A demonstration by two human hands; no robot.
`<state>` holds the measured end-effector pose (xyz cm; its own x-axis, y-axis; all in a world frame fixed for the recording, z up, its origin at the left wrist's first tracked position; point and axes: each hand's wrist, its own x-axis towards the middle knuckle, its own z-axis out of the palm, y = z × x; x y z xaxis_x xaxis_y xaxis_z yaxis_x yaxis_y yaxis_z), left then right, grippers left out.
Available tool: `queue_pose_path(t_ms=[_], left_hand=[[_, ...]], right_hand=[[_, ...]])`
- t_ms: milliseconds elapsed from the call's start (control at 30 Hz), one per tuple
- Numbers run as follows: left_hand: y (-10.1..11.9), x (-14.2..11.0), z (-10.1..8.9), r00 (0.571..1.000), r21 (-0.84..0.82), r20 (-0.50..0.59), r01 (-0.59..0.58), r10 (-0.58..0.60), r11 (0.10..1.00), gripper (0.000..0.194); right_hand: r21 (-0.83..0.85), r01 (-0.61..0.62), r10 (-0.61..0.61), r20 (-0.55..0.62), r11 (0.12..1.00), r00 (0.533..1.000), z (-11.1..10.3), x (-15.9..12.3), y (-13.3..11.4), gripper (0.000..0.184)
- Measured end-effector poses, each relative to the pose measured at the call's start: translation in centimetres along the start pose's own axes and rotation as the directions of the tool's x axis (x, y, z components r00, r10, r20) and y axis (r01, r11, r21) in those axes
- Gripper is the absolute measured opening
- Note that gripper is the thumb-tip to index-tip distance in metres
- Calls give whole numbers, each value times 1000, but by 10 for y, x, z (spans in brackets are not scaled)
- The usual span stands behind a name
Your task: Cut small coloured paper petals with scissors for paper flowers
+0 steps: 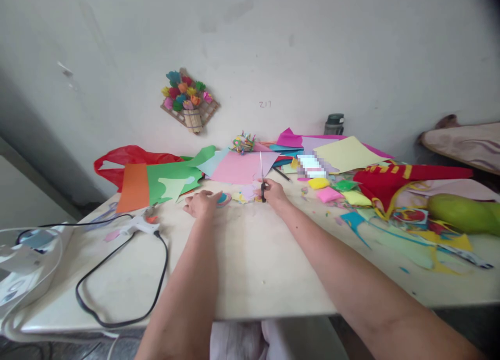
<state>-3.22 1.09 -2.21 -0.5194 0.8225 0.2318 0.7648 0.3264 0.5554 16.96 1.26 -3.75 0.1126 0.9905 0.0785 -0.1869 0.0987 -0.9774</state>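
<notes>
My right hand (273, 192) is closed round the dark handles of a pair of scissors (262, 173), whose blades point up and away over a pink paper sheet (238, 167). My left hand (202, 202) lies on the table with fingers bent over a small teal and pink paper piece (224, 198). Small pale paper scraps (246, 195) lie between the two hands.
Coloured paper sheets, orange (134, 188), green (172, 180) and yellow (346, 154), spread along the table's back. A white glue gun (137, 225) with a black cable (117, 282) lies left. A red bag (123, 159), red cloth (394, 178), a green gourd-like thing (461, 212) and a paper-flower wall piece (189, 99) are about.
</notes>
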Motion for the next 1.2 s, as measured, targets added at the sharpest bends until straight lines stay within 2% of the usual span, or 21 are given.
queue_pose_path(t_ms=[67, 133, 200, 300, 333, 400, 467, 567, 700, 900, 1033, 1200], left_hand=[[5, -3, -2, 993, -20, -95, -68, 66, 997, 44], [12, -6, -2, 977, -86, -122, -183, 172, 979, 41], [21, -10, 1, 950, -213, -35, -310, 310, 927, 41], [30, -16, 11, 879, -380, 119, -389, 462, 839, 40], [30, -17, 14, 855, -445, 172, -375, 489, 813, 38], [30, -19, 20, 836, -597, 223, -289, 501, 748, 35], [27, -19, 23, 834, -716, 249, -185, 493, 673, 33], [25, -18, 23, 843, -789, 261, -95, 471, 607, 34], [26, -19, 19, 820, -786, 311, -61, 480, 615, 33], [26, -23, 15, 771, -723, 396, -73, 498, 687, 32], [26, -25, 14, 735, -725, 457, -18, 500, 689, 30], [25, -22, 16, 754, -743, 459, 36, 469, 669, 34]], right_hand=[[-7, -2, 2, 10, 1000, 1000, 0, 0, 1, 41], [-15, 7, -6, 36, 1000, 999, -1, 0, 1, 45], [-27, 19, -17, 69, 999, 997, -1, 0, 1, 49], [-47, 33, -28, 113, 998, 993, -1, -2, 0, 52], [-54, 39, -32, 125, 998, 992, 0, -3, 0, 52], [-63, 55, -46, 142, 997, 989, 0, -4, -1, 53], [-67, 65, -55, 140, 996, 989, 1, -5, -2, 53], [-69, 56, -49, 95, 996, 994, 1, -4, -2, 51], [-44, 49, -46, 54, 998, 997, 0, -1, -2, 48], [-16, 66, -64, 82, 998, 995, 0, -2, -2, 53], [-8, 72, -72, 58, 997, 996, 0, -2, -2, 52], [-20, 63, -63, -8, 998, 998, 0, -1, -3, 46]])
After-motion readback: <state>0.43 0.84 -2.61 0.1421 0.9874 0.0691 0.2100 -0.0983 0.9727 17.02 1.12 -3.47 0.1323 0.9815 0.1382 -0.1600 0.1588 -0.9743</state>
